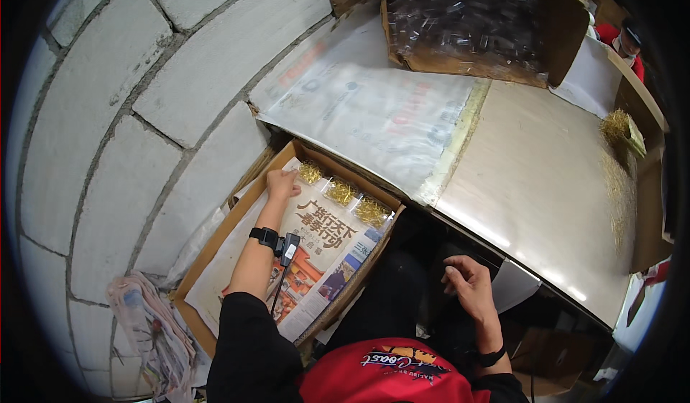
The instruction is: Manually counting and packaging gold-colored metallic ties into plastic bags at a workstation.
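A wall of large pale grey blocks [151, 94] fills the left side of the view, curving with the lens. To the right runs a desk [546, 187] with a smooth, light metallic top; its far end is covered by clear printed plastic sheeting [366, 108], and on that sits a big cardboard carton [474, 26] filled with clear glossy pieces. Fine gold-coloured bits [618, 133] are scattered along the desk's right edge.

Down between wall and desk sits a shallow cardboard box [215, 238], lined with a sheet of newspaper [323, 238]. Along its far end lies a row of three small clear bags of gold-coloured pieces [342, 191] — side by side, just touching one another. The left hand [282, 183] rests with fingers curled and knuckles down on the newspaper, just beside the leftmost bag and holding nothing that can be seen. The right hand [468, 279] hangs loosely half-open near the desk's front edge, empty, well apart from the box. Crumpled newspaper [147, 327] lies on the floor at the wall's foot.
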